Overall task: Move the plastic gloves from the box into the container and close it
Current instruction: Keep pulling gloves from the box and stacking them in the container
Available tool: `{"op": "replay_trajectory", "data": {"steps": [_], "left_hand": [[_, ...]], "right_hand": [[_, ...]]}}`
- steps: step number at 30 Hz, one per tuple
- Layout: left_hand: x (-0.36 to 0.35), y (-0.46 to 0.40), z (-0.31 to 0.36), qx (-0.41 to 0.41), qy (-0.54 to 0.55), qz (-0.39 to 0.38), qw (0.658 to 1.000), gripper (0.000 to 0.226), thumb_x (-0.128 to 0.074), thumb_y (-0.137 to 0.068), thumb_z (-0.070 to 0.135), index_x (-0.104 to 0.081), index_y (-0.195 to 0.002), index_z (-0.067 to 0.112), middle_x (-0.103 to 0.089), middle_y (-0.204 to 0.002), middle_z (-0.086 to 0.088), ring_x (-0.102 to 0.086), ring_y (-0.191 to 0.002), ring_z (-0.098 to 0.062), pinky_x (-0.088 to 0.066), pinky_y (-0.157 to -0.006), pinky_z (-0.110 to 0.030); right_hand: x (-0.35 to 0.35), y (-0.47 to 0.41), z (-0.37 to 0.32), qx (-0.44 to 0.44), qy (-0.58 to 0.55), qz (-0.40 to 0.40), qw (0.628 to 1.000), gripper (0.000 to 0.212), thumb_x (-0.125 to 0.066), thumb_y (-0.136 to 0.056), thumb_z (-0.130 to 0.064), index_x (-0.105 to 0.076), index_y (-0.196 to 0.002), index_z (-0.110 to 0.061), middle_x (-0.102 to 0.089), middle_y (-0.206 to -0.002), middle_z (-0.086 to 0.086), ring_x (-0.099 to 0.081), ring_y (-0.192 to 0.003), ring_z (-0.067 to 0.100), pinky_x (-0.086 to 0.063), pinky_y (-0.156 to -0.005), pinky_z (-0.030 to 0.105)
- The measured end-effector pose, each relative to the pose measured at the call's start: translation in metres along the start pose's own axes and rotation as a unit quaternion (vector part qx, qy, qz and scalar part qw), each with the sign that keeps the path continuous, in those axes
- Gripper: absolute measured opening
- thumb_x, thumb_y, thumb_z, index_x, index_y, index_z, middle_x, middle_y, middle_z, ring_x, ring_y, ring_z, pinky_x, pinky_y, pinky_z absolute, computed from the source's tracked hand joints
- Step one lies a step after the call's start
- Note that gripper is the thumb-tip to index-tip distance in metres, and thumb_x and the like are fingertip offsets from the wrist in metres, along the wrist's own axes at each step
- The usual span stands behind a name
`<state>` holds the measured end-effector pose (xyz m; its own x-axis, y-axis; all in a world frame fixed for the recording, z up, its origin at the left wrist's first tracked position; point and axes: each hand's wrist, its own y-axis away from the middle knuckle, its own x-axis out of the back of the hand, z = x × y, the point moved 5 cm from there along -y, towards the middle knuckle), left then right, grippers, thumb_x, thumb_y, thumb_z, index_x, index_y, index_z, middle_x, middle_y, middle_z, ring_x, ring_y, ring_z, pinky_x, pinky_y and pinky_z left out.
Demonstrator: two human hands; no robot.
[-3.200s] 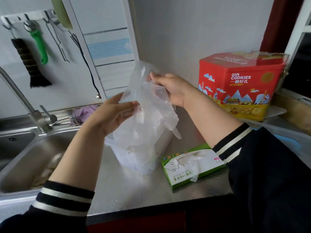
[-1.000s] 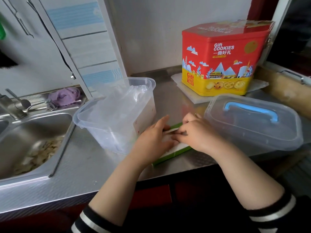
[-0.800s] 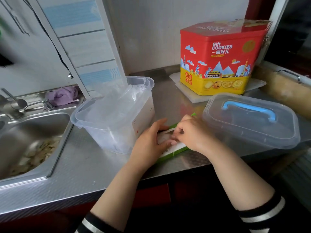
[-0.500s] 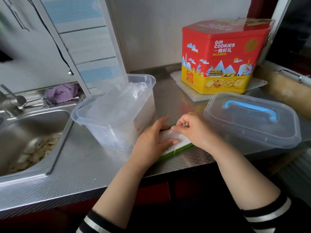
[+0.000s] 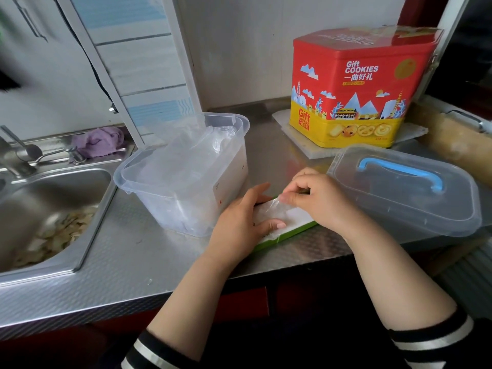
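Note:
A flat green and white glove box (image 5: 292,222) lies near the counter's front edge. My left hand (image 5: 239,222) holds it down, thumb across the top. My right hand (image 5: 314,201) pinches a clear plastic glove (image 5: 277,205) just above the box opening. To the left stands the clear plastic container (image 5: 149,182), open, with crumpled clear gloves (image 5: 191,153) inside. Its clear lid with a blue handle (image 5: 404,187) lies on the counter to the right.
A red and yellow cookie tin (image 5: 354,86) stands at the back right on a white mat. A steel sink (image 5: 48,214) with scraps in it lies to the left, a purple cloth (image 5: 98,141) behind it. The steel counter (image 5: 127,262) runs along the front.
The gloves held up over the container 3.2 s ago now lie inside it. Both hands went down to the box; over the last second the right hand's pinch has risen slightly with a glove.

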<state>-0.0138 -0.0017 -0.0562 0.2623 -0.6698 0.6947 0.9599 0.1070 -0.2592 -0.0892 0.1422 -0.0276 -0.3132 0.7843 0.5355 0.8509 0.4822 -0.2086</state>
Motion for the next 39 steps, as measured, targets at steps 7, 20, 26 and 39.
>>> {"op": "replay_trajectory", "data": {"steps": [7,20,26,39], "left_hand": [[0.0,0.001,0.003,-0.01,-0.044,0.013,0.999,0.084,-0.07,-0.074,0.06,-0.03,-0.143,0.035,-0.057,-0.087,0.01,-0.051,-0.079,-0.016,-0.037,-0.064,-0.018],[0.008,0.005,0.013,-0.05,-0.033,0.055,0.997,0.095,-0.063,-0.07,0.067,-0.025,-0.15,0.033,-0.052,-0.136,0.0,-0.05,-0.122,-0.017,-0.044,-0.098,-0.031],[0.019,0.006,0.073,-0.237,-0.118,0.24,0.934,0.081,-0.074,-0.08,0.048,-0.031,-0.143,0.02,-0.042,-0.14,-0.009,-0.045,-0.128,-0.024,-0.04,-0.105,-0.036],[0.071,-0.071,0.104,-0.067,-0.057,0.162,0.983,0.014,-0.054,-0.097,0.024,-0.062,-0.086,0.022,-0.059,-0.065,0.015,-0.055,-0.071,-0.014,-0.046,-0.066,-0.031]], "right_hand": [[-0.007,-0.005,-0.036,0.126,-0.024,0.096,0.987,0.024,-0.069,-0.075,-0.051,-0.067,-0.072,-0.028,-0.047,-0.087,-0.027,-0.056,-0.082,0.007,-0.05,-0.076,0.038],[0.072,0.019,-0.043,0.143,-0.057,0.367,0.917,0.025,-0.05,-0.1,-0.027,-0.052,-0.082,-0.01,-0.048,-0.072,-0.013,-0.046,-0.068,-0.008,-0.034,-0.065,0.007],[0.069,0.009,-0.034,0.057,-0.058,0.305,0.949,0.034,-0.049,-0.1,-0.033,-0.049,-0.075,-0.01,-0.044,-0.061,-0.01,-0.042,-0.057,-0.002,-0.033,-0.055,0.01],[0.078,-0.002,-0.027,0.007,-0.13,0.074,0.989,0.077,-0.08,-0.067,-0.033,-0.042,-0.134,-0.035,-0.048,-0.132,-0.018,-0.046,-0.123,0.001,-0.041,-0.104,0.029]]}}
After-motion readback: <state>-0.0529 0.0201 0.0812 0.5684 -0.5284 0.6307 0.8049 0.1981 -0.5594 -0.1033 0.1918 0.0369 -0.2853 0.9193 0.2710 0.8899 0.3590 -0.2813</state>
